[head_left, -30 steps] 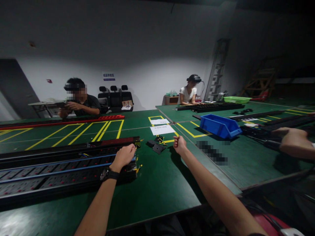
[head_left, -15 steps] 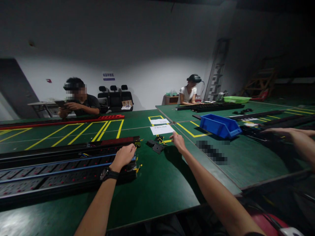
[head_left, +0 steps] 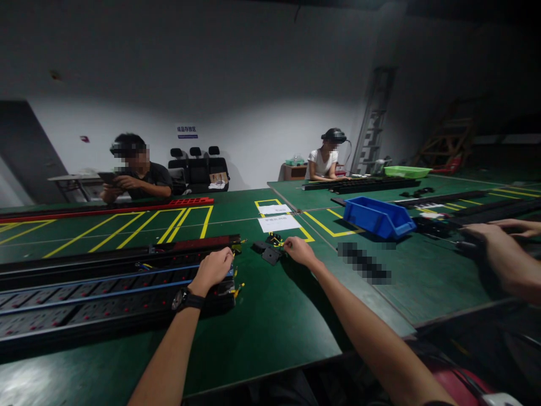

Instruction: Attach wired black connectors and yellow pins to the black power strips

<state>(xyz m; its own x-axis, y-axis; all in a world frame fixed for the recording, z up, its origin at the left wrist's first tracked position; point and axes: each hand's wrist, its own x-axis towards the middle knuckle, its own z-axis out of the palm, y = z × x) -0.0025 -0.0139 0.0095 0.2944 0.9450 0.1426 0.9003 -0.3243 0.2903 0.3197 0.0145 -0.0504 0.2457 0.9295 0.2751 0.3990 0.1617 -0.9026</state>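
Observation:
My left hand (head_left: 214,267), a watch on its wrist, rests on the right end of a long black socket-strip-like assembly (head_left: 105,299) with blue edges and red dots. Its fingers are curled, and what lies under them is hidden. Short yellow-green wires (head_left: 240,288) stick out of the assembly's end beside it. My right hand (head_left: 299,251) is at a small pile on the green table, its thumb and fingers pinched together at the yellow-green wires (head_left: 275,239). Whatever is between those fingertips is too small to make out. Flat black end pieces (head_left: 270,255) lie just left of them.
White paper sheets (head_left: 279,223) lie behind the pile. A blue bin (head_left: 378,217) stands to the right, near a co-worker's hands (head_left: 499,248) at black parts. Two more people (head_left: 143,175) sit across the table (head_left: 253,338). A green tray (head_left: 408,171) is at the back right.
My right hand has moved left and slightly down to the wires, its fingers coming together. My left hand stays put. The co-worker's hands at the right have shifted.

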